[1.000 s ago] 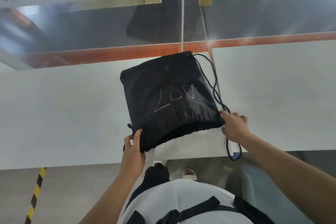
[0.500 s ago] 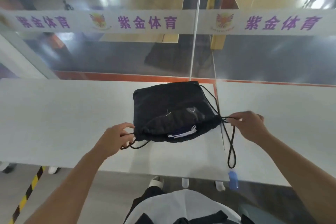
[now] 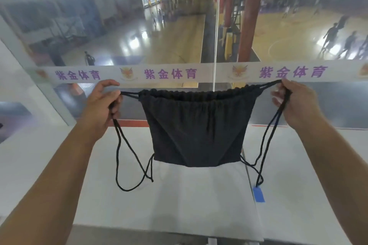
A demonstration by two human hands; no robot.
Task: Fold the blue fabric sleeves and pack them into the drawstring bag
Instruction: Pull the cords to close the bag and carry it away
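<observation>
- Inside, we could not see the sleeves; the black drawstring bag [image 3: 196,131] hung gathered above the white table [image 3: 179,205].
- Our left hand [image 3: 101,105] and right hand [image 3: 294,101] each pinched thin black cords [image 3: 127,149].

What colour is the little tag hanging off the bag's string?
Blue tag, clearest in the head view, low on the right.

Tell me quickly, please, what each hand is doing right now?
Left hand: closed on the left drawstring.
Right hand: closed on the right drawstring.
</observation>
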